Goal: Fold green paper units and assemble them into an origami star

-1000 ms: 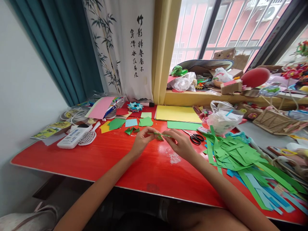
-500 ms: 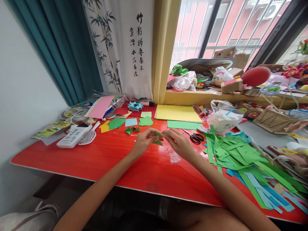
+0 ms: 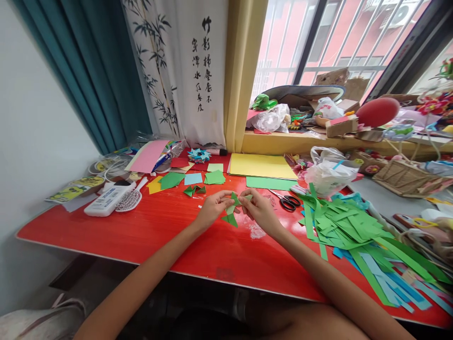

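Paper folding, red table
Our left hand and right hand both pinch green paper; bag near far edge, contents unclear.

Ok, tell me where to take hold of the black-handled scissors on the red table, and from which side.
Take the scissors by the black handle loops, from above. They lie flat on the table, blades pointing left and away, loops beside the green strips, so the loops likely offer the fullest grip. The right hand, pinching the folded green paper with the left hand, is nearest.
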The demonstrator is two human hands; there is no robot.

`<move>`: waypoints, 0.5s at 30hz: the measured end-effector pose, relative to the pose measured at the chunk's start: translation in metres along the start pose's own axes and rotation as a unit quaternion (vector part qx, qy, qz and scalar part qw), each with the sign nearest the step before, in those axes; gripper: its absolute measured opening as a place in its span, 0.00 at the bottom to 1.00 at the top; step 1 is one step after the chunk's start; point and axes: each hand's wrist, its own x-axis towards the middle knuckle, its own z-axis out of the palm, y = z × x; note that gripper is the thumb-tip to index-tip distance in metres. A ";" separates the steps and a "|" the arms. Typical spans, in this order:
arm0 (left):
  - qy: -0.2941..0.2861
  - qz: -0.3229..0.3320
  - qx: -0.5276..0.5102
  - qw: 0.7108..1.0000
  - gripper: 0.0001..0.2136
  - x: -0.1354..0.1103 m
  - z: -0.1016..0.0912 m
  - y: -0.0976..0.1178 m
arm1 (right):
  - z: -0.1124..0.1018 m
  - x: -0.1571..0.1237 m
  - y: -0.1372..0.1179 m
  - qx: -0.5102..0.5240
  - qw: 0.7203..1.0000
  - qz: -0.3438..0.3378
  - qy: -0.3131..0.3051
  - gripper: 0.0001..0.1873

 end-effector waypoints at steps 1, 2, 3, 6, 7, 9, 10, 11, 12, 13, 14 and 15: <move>-0.001 -0.005 0.006 1.000 0.16 0.000 0.000 -0.002 | 0.001 0.000 0.004 -0.003 1.000 -0.002 -0.001 0.11; -0.001 -0.009 0.012 1.000 0.16 0.000 -0.001 -0.004 | 0.002 0.000 0.008 -0.003 1.000 -0.005 -0.003 0.11; -0.003 -0.012 0.018 1.000 0.16 0.000 -0.001 -0.006 | 0.003 0.001 0.011 -0.002 1.000 -0.006 -0.007 0.11; -0.006 -0.025 0.022 0.999 0.16 0.000 -0.003 -0.014 | 0.004 0.002 0.020 -0.006 1.000 -0.005 -0.025 0.11; -0.007 -0.032 0.019 0.999 0.16 0.000 -0.003 -0.016 | 0.005 0.003 0.022 -0.011 0.999 -0.004 -0.032 0.11; -0.007 -0.045 0.011 0.999 0.17 0.001 -0.004 -0.020 | 0.005 0.003 0.026 -0.018 0.999 -0.003 -0.041 0.11; -0.007 -0.049 0.009 0.999 0.17 0.001 -0.005 -0.022 | 0.006 0.002 0.028 -0.019 0.999 -0.004 -0.044 0.11; -0.010 -0.051 0.009 0.999 0.17 0.001 -0.006 -0.024 | 0.007 0.002 0.030 -0.019 0.999 -0.006 -0.045 0.11; -0.013 -0.052 0.013 0.998 0.17 0.001 -0.006 -0.026 | 0.008 0.001 0.032 -0.020 0.999 -0.007 -0.049 0.11; -0.017 -0.053 0.021 0.998 0.17 0.001 -0.007 -0.028 | 0.010 0.000 0.034 -0.026 0.998 -0.006 -0.054 0.10; -0.023 -0.056 0.030 0.998 0.17 0.002 -0.008 -0.030 | 0.011 0.000 0.036 -0.037 0.997 -0.004 -0.061 0.10; -0.027 -0.059 0.042 0.997 0.17 0.003 -0.009 -0.033 | 0.011 0.000 0.038 -0.055 0.996 -0.003 -0.070 0.09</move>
